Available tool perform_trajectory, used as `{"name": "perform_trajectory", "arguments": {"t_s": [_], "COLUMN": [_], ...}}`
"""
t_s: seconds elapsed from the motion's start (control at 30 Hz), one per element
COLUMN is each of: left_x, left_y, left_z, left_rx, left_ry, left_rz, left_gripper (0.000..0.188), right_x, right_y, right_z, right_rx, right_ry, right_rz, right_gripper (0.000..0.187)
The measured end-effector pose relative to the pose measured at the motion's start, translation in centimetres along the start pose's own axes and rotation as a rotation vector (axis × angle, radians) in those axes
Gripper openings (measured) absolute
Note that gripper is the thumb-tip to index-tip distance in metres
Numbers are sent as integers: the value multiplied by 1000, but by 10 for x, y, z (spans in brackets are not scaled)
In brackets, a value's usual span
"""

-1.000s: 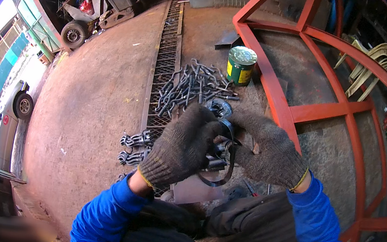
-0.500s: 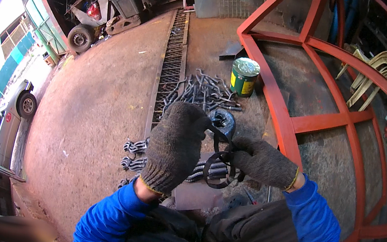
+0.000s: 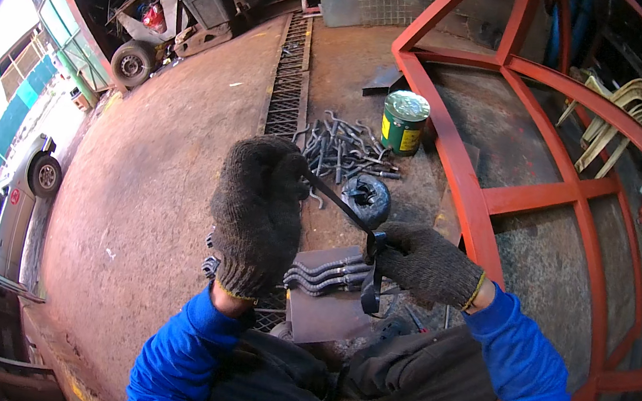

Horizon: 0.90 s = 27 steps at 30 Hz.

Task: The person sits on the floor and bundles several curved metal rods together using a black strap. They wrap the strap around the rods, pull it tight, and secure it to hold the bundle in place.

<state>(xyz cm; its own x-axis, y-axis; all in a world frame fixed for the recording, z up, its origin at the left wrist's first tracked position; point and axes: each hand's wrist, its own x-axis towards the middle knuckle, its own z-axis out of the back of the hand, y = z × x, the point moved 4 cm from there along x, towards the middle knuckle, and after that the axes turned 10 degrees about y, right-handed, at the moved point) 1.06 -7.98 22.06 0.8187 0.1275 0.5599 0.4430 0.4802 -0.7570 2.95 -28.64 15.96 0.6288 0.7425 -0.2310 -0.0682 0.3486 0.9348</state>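
Observation:
A thin black strap (image 3: 339, 202) runs taut between my two gloved hands. Closed around its upper end is my left hand (image 3: 257, 213), in a dark grey knit glove. My right hand (image 3: 431, 267), gloved the same way, pinches the strap farther along, and a short loop dangles below those fingers. Under the hands, several wavy dark metal rods (image 3: 326, 273) lie side by side on a flat plate (image 3: 322, 318). Beyond them sits a dark, ring-shaped wrapped roll (image 3: 367, 199), with a loose pile of bent rods (image 3: 341, 151) behind it. My left hand partly covers more bundled rods.
A green can (image 3: 405, 123) with a silvery lid stands behind the roll. A large red steel frame (image 3: 486, 229) fills the right side. A floor grate (image 3: 289, 76) runs away ahead. Plastic chairs (image 3: 638, 107), a wheel (image 3: 132, 63) and a parked vehicle (image 3: 7, 210) are farther off.
My left hand has moved left and slightly up, drawing the strap out straight. The loops that hung between the hands have mostly opened out; my right hand has stayed nearly still.

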Motion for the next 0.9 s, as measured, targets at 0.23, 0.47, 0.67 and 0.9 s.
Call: {"name": "perform_trajectory", "arguments": {"t_s": [0.23,0.47,0.67,0.9], "left_x": [6,-30,-41,-40], "left_y": [1,18,9,17], "left_z": [7,-46,-65,-50], "left_rx": [-139,-803,-506,-496], "left_ry": [56,554,623,357], "left_rz": [191,753,607,566], "left_gripper": [13,49,36,26], "right_x": [-16,-25,-20,-11], "right_y": [29,23,21,17], "right_z": [7,27,12,4], "right_rx": [62,-385,-392,-110], "right_ry": [-104,-478,-521,-497], "right_rz": [28,11,66,154], "right_gripper": [28,27,22,23]}}
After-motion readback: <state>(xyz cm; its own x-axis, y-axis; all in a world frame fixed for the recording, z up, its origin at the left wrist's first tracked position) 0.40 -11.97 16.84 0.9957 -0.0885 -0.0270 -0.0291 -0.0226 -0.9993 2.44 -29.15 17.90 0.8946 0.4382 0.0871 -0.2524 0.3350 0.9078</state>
